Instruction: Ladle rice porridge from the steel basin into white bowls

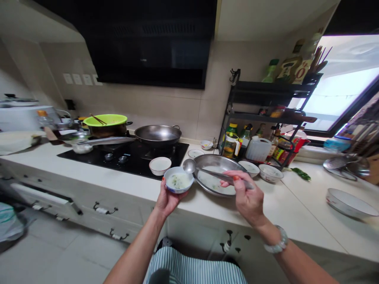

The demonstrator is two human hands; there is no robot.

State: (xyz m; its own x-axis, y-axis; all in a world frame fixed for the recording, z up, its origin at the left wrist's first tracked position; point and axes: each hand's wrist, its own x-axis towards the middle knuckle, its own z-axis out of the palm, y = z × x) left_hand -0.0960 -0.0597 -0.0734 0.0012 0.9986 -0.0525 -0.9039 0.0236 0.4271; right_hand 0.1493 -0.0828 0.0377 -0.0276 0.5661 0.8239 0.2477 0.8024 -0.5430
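My left hand point(168, 200) is wrapped round a small blue-and-white bowl point(179, 184) holding pale soup with green bits, held at the counter's front edge. My right hand point(248, 195) grips the handle of a metal ladle point(190, 166). The ladle's round head is at the right rim of that bowl, and its handle crosses over a wide steel basin point(204, 161). Whitish liquid with green bits lies in the basin. Just behind my left hand stands a white bowl with a red rim point(160, 166).
Filled bowls point(270, 173) stand right of the basin. Behind are a wok point(158, 136) on the black cooktop point(97, 159), a green basin point(106, 119) with chopsticks, and a black rack point(266, 116) of bottles. A large white bowl point(351, 203) sits at far right. The range hood point(148, 43) hangs above.
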